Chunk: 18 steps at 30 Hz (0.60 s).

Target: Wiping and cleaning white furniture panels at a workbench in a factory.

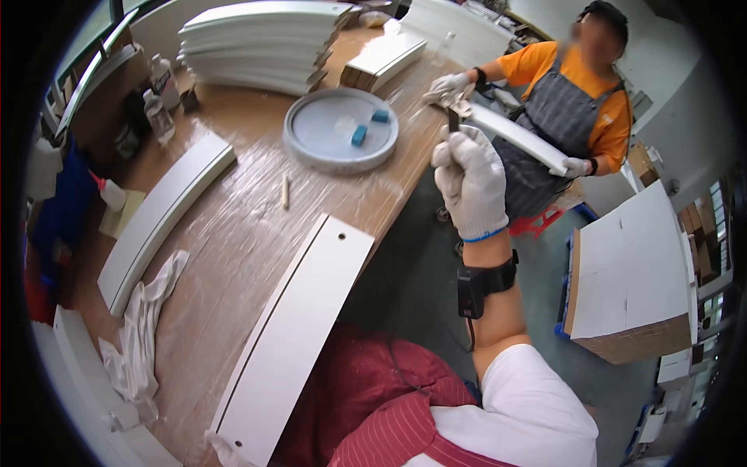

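My right hand (471, 180), in a white knit glove with a black band on the wrist, is raised beyond the table's right edge. Its fingers are closed around a small dark tool (454, 119) that sticks up from the fist. Just above the tool is a co-worker's gloved hand (450, 86). That person, in an orange shirt and grey apron, holds a long white strip panel (517, 136) with the other hand at its far end. My left hand is out of sight.
The plastic-wrapped wooden table (233, 233) carries a long white board with holes (296, 335), a curved white panel (159, 218), a white rag (144, 327), a round grey tray (307, 148) with blue blocks, a small dowel (285, 191) and stacked white panels (261, 43). A board stack (630, 265) stands at right.
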Motion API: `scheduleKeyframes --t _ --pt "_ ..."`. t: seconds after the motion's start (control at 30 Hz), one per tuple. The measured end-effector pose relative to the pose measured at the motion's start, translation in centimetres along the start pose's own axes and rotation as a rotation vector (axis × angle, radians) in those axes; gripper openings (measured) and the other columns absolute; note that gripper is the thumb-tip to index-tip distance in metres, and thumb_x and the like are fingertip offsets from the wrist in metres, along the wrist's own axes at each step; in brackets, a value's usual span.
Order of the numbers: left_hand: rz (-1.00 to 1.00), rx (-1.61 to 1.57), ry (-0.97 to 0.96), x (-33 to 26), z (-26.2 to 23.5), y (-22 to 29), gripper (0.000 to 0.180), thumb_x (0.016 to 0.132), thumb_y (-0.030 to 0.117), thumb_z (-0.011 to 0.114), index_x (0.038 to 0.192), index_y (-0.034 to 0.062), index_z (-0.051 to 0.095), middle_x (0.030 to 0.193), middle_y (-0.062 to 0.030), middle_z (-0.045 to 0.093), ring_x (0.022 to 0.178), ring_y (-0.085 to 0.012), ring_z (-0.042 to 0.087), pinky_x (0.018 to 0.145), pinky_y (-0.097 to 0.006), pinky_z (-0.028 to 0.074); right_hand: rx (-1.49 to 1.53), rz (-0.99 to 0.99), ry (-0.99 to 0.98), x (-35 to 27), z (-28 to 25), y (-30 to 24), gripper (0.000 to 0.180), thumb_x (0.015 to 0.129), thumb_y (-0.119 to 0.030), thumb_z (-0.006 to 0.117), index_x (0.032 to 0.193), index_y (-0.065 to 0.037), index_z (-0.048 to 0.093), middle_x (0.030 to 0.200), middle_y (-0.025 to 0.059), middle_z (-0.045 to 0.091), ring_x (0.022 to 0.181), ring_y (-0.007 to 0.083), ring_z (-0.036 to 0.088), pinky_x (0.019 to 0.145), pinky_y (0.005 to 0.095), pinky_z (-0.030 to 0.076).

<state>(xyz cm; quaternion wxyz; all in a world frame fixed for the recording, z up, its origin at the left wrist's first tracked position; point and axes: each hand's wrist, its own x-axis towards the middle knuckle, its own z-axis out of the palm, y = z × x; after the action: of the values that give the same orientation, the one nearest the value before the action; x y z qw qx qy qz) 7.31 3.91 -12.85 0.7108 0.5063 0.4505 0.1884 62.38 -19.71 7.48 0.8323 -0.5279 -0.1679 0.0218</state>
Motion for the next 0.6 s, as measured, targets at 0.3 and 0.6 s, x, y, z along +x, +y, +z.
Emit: scheduleKeyframes --t 0.3,0.6 --pt "-0.028 -0.226 0.182 3.0 2.7 0.2 0.064 0.111 0.046 0.043 0.148 -0.0066 0.046 0.144 -0.0184 0.057 0.127 -0.0312 0.057 0.107 -0.046 0.049 -0.885 -0.277 -0.804 -15.5 2.9 16.6 0.029 0.093 -0.015 0.064 0.12 -0.015 0.073 0.098 0.0104 0.074 0.081 0.0245 0.072 0.072 0.0357 0.06" --pt "0.108 0.052 0.268 2.3 4.7 1.4 0.033 0.107 0.025 0.051 0.124 -0.0014 0.063 0.107 -0.0069 0.065 0.095 -0.0181 0.06 0.086 -0.034 0.049 -1.523 -0.097 -0.435 -6.0 0.3 20.8 0.04 0.094 -0.024 0.056 0.133 -0.029 0.068 0.102 0.0154 0.069 0.085 0.0329 0.072 0.069 0.0488 0.057"
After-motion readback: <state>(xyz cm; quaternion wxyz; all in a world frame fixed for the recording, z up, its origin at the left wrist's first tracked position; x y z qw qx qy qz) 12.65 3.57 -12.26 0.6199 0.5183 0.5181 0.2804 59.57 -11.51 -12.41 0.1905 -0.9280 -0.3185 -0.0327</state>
